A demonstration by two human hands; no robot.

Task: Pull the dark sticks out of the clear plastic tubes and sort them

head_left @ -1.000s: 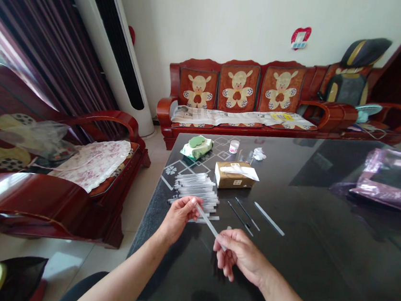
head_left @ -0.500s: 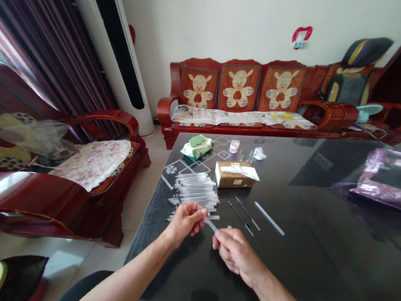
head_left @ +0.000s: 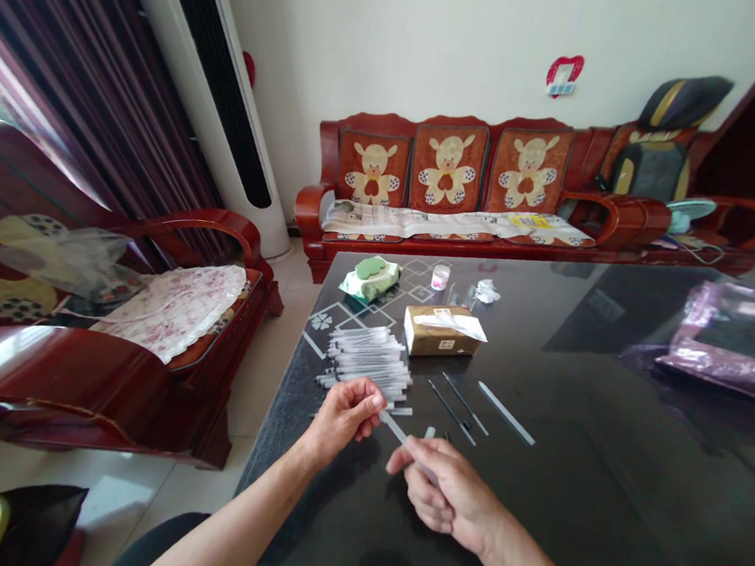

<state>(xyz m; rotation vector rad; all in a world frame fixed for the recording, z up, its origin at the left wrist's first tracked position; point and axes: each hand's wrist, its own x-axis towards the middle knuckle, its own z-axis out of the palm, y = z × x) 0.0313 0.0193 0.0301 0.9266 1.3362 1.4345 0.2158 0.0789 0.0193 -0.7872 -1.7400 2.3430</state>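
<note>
Over the near left part of the dark table, my left hand (head_left: 347,418) pinches one end of a narrow translucent plastic sleeve (head_left: 395,428). My right hand (head_left: 446,491) is closed around its other end, with the index finger lifted a little away. Just beyond the left hand lies a pile of similar sleeves (head_left: 369,359) with dark thin sticks inside that look like pen refills. Two bare black pen refills (head_left: 451,411) lie side by side, and a single flat sleeve (head_left: 505,413) rests to their right. A small pale piece (head_left: 429,432) shows behind the right hand.
A tissue box (head_left: 443,334) stands behind the pile. Farther back are a green wipes pack (head_left: 371,278), a small white cup (head_left: 440,277) and crumpled tissue (head_left: 487,291). A purple plastic bag (head_left: 717,349) lies at the right of the black glossy table (head_left: 599,490).
My right hand has shifted slightly, its index finger now stretched out over the sleeve. The left hand keeps its pinch in nearly the same place.
</note>
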